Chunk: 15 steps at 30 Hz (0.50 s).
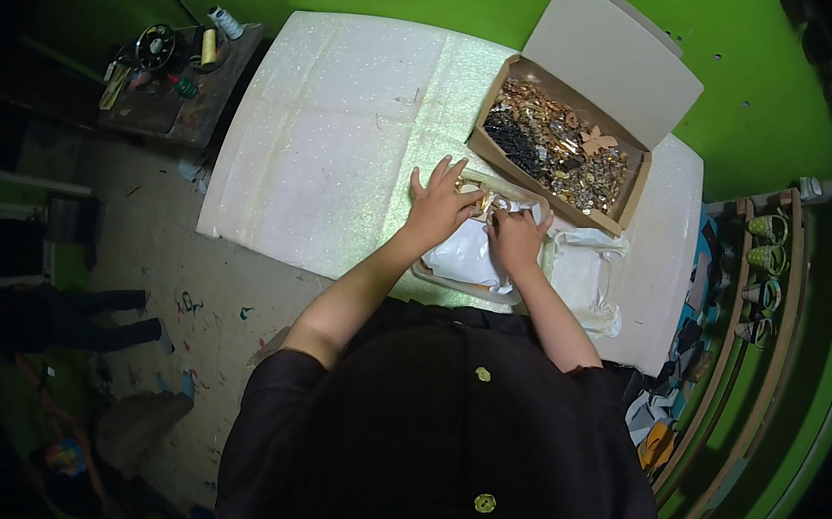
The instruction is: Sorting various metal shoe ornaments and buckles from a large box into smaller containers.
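On the table in front of me stands a shallow tray [445,283] lined with white plastic sheet [468,252]. Small shiny gold-coloured pieces [479,198] lie at its far end; their exact kind is too small to tell. My left hand [436,206] rests over the tray's far left edge, fingers spread, with the thumb side by the gold pieces. From the right, my right hand [517,236] reaches in beside them. Its fingers are bent and pressed together at the pieces, and whatever is between the fingertips is hidden.
Behind the tray, an open cardboard box [493,162] holds many beads and metallic trinkets. A second white-lined tray [583,279] sits to the right. Thread spools [209,47] stand on a side table [189,126]. Sandals [765,258] hang on a rack at right. Another person [93,319] is at left.
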{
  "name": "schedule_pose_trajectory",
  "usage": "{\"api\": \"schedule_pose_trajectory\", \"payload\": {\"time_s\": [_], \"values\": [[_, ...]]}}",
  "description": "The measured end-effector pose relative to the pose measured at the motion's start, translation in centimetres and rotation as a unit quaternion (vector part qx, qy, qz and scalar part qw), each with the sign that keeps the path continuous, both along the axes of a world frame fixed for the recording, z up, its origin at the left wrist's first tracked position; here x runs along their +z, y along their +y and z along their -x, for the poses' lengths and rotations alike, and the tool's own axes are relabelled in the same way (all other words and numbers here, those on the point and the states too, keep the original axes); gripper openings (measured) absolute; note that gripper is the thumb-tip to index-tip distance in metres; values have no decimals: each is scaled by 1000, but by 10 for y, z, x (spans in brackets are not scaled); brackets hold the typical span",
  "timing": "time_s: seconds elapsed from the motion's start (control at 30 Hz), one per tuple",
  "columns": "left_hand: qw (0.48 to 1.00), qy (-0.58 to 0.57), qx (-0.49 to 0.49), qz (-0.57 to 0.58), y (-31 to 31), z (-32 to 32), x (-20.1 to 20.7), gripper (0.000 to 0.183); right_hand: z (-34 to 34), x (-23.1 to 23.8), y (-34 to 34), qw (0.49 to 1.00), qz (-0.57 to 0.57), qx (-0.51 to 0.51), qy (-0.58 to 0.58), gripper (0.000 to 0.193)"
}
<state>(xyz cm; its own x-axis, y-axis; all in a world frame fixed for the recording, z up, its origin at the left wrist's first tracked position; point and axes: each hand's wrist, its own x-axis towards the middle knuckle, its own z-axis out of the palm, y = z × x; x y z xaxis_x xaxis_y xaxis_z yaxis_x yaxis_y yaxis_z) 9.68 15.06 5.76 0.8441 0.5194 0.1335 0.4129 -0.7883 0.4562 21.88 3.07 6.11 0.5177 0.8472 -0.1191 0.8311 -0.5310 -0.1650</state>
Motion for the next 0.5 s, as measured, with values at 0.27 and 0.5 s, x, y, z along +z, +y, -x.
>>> {"api": "schedule_pose_trajectory", "payload": {"time_s": [0.27,0.5], "values": [[1000,4,-1,21,0,-1,7,38,-7,-4,-13,998,-20,52,-26,21],[998,-6,21,52,-2,0,12,37,-10,-8,-16,996,-5,67,-51,21]]}}
